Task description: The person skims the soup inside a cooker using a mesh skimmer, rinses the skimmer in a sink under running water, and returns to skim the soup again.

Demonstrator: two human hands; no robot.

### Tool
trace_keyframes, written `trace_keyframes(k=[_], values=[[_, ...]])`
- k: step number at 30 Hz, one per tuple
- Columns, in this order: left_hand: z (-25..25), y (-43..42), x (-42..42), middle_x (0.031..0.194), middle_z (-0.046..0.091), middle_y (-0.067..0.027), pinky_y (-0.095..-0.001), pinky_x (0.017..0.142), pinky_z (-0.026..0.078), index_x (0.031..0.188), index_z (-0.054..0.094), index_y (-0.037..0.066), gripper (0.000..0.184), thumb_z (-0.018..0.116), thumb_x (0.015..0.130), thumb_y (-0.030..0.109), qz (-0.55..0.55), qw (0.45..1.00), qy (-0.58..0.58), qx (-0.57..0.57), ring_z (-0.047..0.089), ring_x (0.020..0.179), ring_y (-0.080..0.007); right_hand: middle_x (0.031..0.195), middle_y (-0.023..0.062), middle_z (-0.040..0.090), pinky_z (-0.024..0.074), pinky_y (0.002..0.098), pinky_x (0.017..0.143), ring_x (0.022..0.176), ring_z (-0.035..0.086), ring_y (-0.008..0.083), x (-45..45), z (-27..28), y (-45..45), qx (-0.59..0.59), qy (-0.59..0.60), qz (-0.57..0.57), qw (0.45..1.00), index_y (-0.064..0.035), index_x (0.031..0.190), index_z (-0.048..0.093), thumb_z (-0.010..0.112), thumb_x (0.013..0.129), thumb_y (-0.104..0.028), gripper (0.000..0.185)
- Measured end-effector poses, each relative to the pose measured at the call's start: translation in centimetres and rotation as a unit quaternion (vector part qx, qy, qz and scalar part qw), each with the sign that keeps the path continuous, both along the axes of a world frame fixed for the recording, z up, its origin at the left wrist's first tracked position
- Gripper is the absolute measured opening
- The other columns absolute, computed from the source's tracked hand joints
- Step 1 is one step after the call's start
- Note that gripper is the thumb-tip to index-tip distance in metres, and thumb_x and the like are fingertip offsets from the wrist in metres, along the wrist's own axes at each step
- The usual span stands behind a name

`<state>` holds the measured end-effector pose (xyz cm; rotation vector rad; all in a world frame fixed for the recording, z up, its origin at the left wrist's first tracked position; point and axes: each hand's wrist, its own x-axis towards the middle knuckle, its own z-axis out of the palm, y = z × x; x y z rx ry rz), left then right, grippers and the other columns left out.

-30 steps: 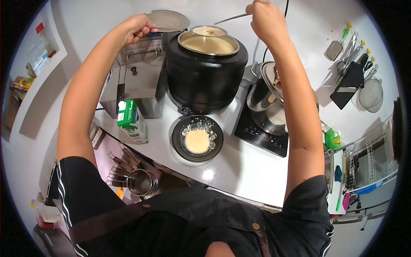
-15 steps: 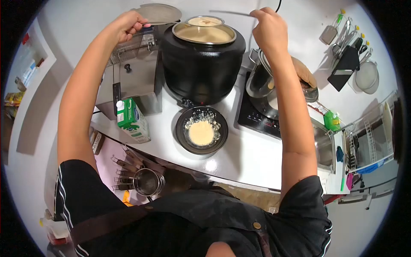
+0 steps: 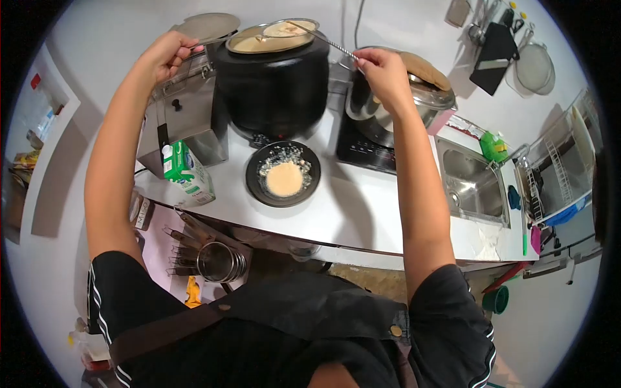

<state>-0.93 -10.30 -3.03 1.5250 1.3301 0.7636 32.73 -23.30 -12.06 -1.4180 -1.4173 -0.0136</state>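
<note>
My left hand (image 3: 169, 57) is closed on the thin handle of a round metal strainer (image 3: 315, 24). The strainer rests over the mouth of a black soup kettle (image 3: 272, 90) and has pale creamy matter in it. In my right hand (image 3: 383, 72) is a slim metal spoon with a twisted handle (image 3: 339, 48), pinched near its end. It slants left and down into the strainer, so its tip is hard to make out. Creamy liquid (image 3: 249, 44) shows inside the kettle. A dark bowl (image 3: 257, 187) in front of it holds a creamy mix with pale crumbs round the sides.
A green-and-white carton (image 3: 187, 173) stands left of the bowl, beside a steel fryer (image 3: 187, 119). To the right, a lidded steel pot (image 3: 430, 97) sits on a black induction cooker (image 3: 362, 154). Beyond are a sink (image 3: 475, 174) and a dish rack (image 3: 556, 168).
My right hand has come down, bringing the spoon from above the kettle into the strainer. My left hand still holds the strainer. The camera view has shifted to the right.
</note>
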Motion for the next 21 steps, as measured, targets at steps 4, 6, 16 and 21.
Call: trace_keyframes(k=[4,6,16,21], values=[[0.3,-6.0,3.9,0.043,0.028,0.0128,-0.0180,0.030,0.015,0.074,0.059,0.012,0.018,0.054,0.083,0.026,-0.039,0.999,0.008,0.004,0.018,0.033,-0.0010,0.077,0.0017,0.059,0.0293,0.0163,0.045,0.052,0.037,0.0030,3.4,-1.9,-9.7,-0.079,0.278,0.125,0.949,0.0020,0.101,0.058,0.051,0.084,-0.005,0.020],[-0.4,-9.4,7.0,0.043,0.030,0.0129,-0.0160,0.029,0.016,0.075,0.059,0.011,0.018,0.054,0.083,0.027,-0.069,0.998,0.002,0.001,0.021,0.032,0.0004,0.076,0.0015,0.059,0.0285,0.0161,0.044,0.051,0.036,0.0029,6.2,-3.5,-15.4,-0.064,0.338,0.131,0.930,0.0017,0.101,0.058,0.051,0.084,-0.006,0.019],[-14.9,-26.5,32.7,0.048,0.029,0.0110,-0.0188,0.034,0.013,0.081,0.057,0.010,0.019,0.055,0.083,0.029,-0.336,0.924,-0.073,-0.169,0.019,0.037,-0.0011,0.076,0.0029,0.058,0.0285,0.0176,0.041,0.047,0.036,0.0028,22.6,-12.8,-43.4,-0.027,0.448,-0.099,0.888,0.0022,0.103,0.058,0.052,0.083,-0.006,0.022],[-26.0,-28.6,48.0,0.061,0.054,-0.0029,-0.0326,0.048,0.040,0.085,0.055,0.004,0.019,0.049,0.084,0.022,-0.275,0.919,0.121,0.254,0.053,0.054,-0.0189,0.078,0.0024,0.057,0.0262,0.0169,0.041,0.048,0.035,0.0023,26.5,-16.0,-51.6,-0.047,0.439,-0.215,0.871,0.0032,0.105,0.056,0.050,0.085,-0.006,0.023]])
